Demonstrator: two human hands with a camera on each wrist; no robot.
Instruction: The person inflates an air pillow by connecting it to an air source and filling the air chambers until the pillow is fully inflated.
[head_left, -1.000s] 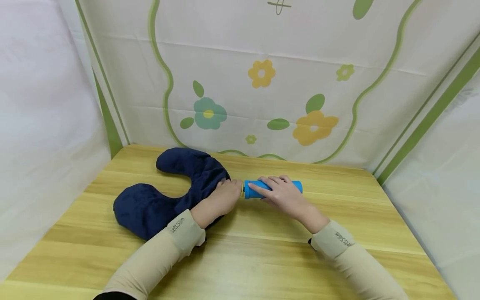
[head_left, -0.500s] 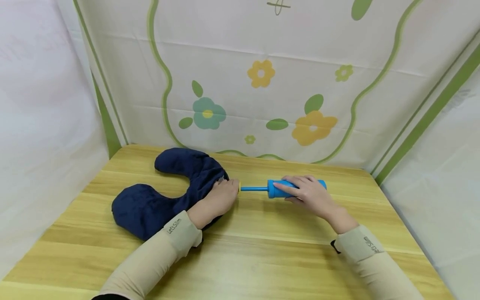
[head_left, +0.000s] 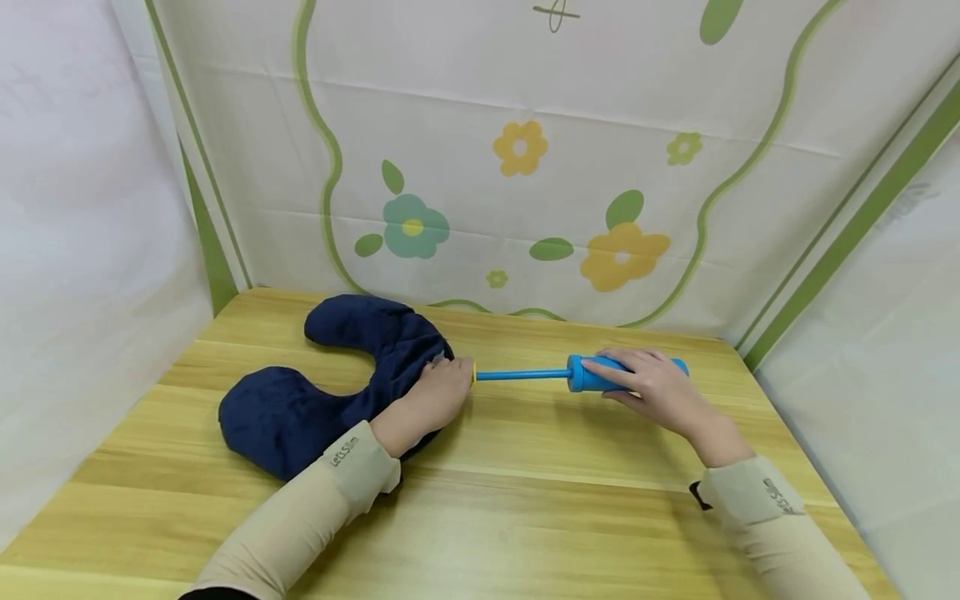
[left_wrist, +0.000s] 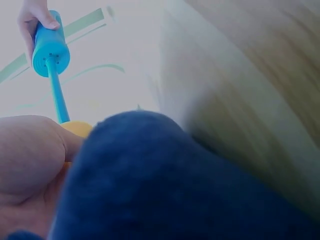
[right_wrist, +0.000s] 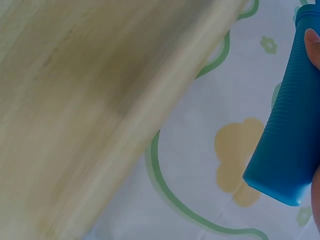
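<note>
A dark navy U-shaped neck pillow (head_left: 277,417) lies on the table, its curve toward the right. At that curve my left hand (head_left: 433,396) grips the yellow end (left_wrist: 77,128) of a blue hand air pump, and a small clear piece (head_left: 437,360) shows by the knuckles. The pump's thin rod (head_left: 521,375) stands far out between both hands. My right hand (head_left: 660,392) holds the ribbed blue barrel (right_wrist: 287,125), with the index finger stretched along it. Where the pump meets the pillow is hidden behind the left hand.
The wood-grain table (head_left: 480,533) carries both things. Behind it hangs a white cloth (head_left: 450,100) with printed flowers, and more white cloth (head_left: 90,250) closes off the left and right sides.
My right hand has drawn the barrel to the right, away from the left hand, so the rod shows at length. The left hand and pillow have stayed nearly in place.
</note>
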